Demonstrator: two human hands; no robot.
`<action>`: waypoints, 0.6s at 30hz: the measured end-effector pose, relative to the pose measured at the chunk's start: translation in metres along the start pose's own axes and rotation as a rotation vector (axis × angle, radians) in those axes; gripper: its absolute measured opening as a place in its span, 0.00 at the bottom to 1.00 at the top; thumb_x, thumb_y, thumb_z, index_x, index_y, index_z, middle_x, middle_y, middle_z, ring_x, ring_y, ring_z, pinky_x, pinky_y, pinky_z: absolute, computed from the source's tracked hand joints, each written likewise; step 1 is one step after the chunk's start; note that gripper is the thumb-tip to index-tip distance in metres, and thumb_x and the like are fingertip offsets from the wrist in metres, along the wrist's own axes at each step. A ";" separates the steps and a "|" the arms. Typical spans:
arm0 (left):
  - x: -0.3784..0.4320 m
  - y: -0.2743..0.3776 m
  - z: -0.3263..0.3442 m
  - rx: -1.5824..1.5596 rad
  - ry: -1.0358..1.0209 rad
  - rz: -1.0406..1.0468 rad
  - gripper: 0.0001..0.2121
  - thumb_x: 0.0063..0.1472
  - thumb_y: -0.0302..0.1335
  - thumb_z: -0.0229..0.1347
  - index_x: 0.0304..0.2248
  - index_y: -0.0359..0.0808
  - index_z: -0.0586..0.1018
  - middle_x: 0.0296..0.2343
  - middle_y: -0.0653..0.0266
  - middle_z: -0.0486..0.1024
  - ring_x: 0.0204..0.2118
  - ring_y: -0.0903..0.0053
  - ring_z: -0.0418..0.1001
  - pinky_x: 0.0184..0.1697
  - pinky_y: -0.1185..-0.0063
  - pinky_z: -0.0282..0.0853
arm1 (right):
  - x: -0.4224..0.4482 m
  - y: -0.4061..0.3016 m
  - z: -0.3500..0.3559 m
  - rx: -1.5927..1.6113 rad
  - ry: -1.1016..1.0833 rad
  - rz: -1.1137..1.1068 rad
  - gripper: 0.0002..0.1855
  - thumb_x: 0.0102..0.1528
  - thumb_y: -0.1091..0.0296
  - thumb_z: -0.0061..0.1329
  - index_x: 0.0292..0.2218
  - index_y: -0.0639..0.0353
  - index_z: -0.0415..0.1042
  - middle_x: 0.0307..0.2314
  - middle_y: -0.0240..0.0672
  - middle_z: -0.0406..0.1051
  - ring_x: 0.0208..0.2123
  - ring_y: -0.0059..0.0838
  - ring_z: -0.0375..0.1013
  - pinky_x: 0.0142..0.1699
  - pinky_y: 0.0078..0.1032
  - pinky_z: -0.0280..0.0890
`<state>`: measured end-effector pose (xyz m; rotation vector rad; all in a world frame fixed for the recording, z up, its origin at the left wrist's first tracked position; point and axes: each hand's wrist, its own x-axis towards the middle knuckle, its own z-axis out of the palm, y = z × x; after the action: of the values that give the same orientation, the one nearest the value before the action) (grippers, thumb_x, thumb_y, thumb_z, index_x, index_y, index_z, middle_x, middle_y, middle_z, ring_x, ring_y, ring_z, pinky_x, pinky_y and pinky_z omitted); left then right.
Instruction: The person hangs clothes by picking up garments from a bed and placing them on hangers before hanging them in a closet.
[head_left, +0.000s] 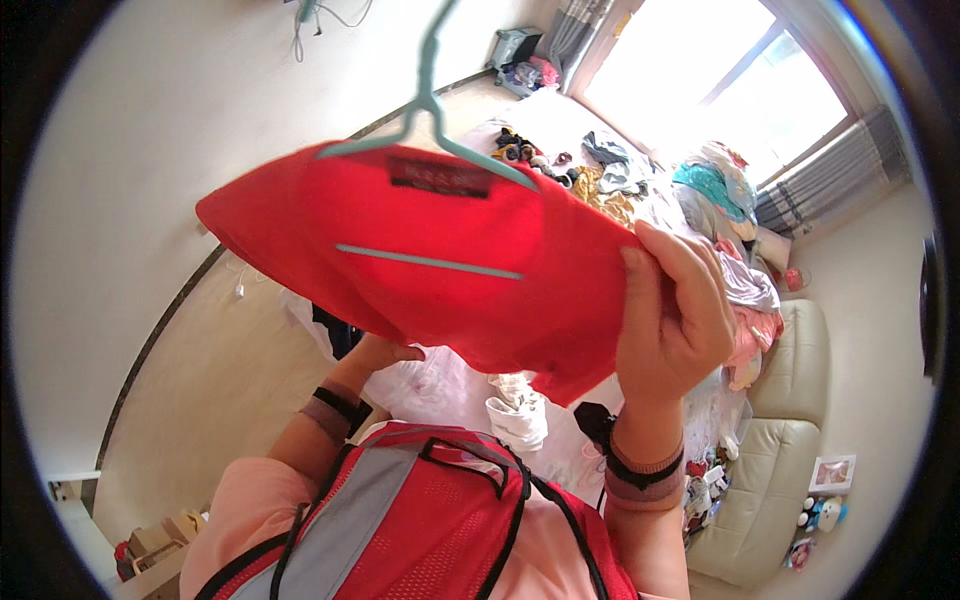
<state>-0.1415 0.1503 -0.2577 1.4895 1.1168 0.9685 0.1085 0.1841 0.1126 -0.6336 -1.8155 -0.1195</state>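
A red garment (450, 300) hangs on a pale green clothes hanger (426, 97) right before me, its neckline facing the camera and the hanger's bar showing inside it. My right hand (675, 315) grips the garment's shoulder at the right, thumb in front. My left hand (386, 354) is below the garment's lower left edge; its thumb shows, while the other fingers are hidden behind the cloth, so its hold cannot be made out. Beneath, a folded white cloth (517, 420) lies on the bed.
Clothes (611, 169) lie scattered on the bed towards the window, with a heap of bedding (720, 187) beyond. A cream leather sofa (780, 450) stands at the right, small items beside it. Cardboard boxes (157, 544) are at lower left.
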 end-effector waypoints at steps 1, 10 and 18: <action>-0.002 -0.002 0.003 0.002 0.021 -0.010 0.43 0.39 0.44 0.71 0.54 0.37 0.66 0.56 0.58 0.63 0.59 0.61 0.57 0.61 0.67 0.49 | 0.005 -0.004 0.013 0.053 -0.010 -0.018 0.08 0.46 0.84 0.55 0.31 0.68 0.76 0.22 0.40 0.72 0.24 0.31 0.71 0.31 0.23 0.65; 0.027 0.035 0.074 0.151 0.342 0.347 0.43 0.39 0.41 0.69 0.55 0.38 0.64 0.55 0.55 0.62 0.59 0.58 0.56 0.62 0.64 0.48 | 0.030 -0.023 0.079 0.078 -0.074 -0.129 0.05 0.47 0.83 0.55 0.29 0.66 0.76 0.23 0.38 0.74 0.25 0.27 0.73 0.32 0.20 0.66; 0.110 0.040 0.060 0.143 1.172 0.276 0.25 0.46 0.31 0.63 0.46 0.36 0.73 0.46 0.49 0.72 0.52 0.55 0.67 0.55 0.63 0.59 | 0.025 -0.002 0.073 0.085 -0.065 0.141 0.04 0.49 0.78 0.53 0.30 0.62 0.76 0.22 0.40 0.73 0.24 0.34 0.73 0.33 0.25 0.67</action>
<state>-0.0494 0.2389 -0.2263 1.1449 1.8160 2.1197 0.0403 0.2199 0.1106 -0.7092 -1.8221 0.0734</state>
